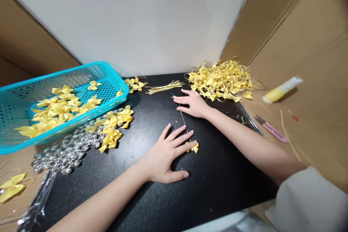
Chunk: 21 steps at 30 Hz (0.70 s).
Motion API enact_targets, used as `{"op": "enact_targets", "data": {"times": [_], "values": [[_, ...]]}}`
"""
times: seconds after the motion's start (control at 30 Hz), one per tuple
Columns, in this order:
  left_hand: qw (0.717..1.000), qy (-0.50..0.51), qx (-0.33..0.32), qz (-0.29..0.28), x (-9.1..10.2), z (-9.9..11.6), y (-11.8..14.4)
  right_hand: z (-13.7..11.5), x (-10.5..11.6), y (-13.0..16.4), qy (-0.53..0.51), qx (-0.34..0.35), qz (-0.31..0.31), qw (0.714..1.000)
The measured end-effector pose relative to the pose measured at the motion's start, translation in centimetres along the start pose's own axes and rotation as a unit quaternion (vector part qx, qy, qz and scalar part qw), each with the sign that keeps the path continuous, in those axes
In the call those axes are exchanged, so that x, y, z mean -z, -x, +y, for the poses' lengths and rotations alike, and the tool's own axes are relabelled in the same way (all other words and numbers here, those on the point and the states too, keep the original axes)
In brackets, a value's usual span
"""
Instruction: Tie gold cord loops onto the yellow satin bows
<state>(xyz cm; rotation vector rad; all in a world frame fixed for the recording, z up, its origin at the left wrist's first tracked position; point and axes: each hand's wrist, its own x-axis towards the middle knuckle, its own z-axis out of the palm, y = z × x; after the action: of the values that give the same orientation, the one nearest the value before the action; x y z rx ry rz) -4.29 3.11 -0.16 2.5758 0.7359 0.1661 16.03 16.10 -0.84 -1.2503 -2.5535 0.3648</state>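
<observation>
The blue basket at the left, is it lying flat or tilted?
Tilted. The blue basket rests with its near edge over a heap of silver beads and its far side is raised; yellow bows lie inside.

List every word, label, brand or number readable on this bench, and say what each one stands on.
None can be read.
The yellow and white tube by the cardboard wall shows no legible print; any label is too small and blurred.
The turquoise basket, the pink-handled snips, the satin bows and the silver bells carry no lettering.
The left hand and right hand lie flat on the black mat, which is unmarked.
</observation>
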Motion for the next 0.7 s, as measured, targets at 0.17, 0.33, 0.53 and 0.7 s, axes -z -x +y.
{"op": "enact_targets", "data": {"times": [0.17, 0.33, 0.53, 0.7], "values": [[1.000, -0.001, 0.001, -0.016, 0.1, 0.1, 0.0, 0.4, 0.0, -1.7, -0.015, 0.015, 0.034, 0.999], [1.000, 0.010, -0.006, 0.003, 0.1, 0.2, 0.0, -0.3, 0.5, -5.2, 0.014, -0.036, 0.102, 0.994], [0.999, 0.033, 0.005, 0.034, 0.3, 0.3, 0.2, -1.8, 1.0, -10.5, 0.048, -0.049, 0.050, 0.996], [0.998, 0.048, 0.012, 0.039, 0.3, 0.2, 0.4, -2.3, 0.7, -12.4, 0.063, -0.065, -0.004, 0.996]]}}
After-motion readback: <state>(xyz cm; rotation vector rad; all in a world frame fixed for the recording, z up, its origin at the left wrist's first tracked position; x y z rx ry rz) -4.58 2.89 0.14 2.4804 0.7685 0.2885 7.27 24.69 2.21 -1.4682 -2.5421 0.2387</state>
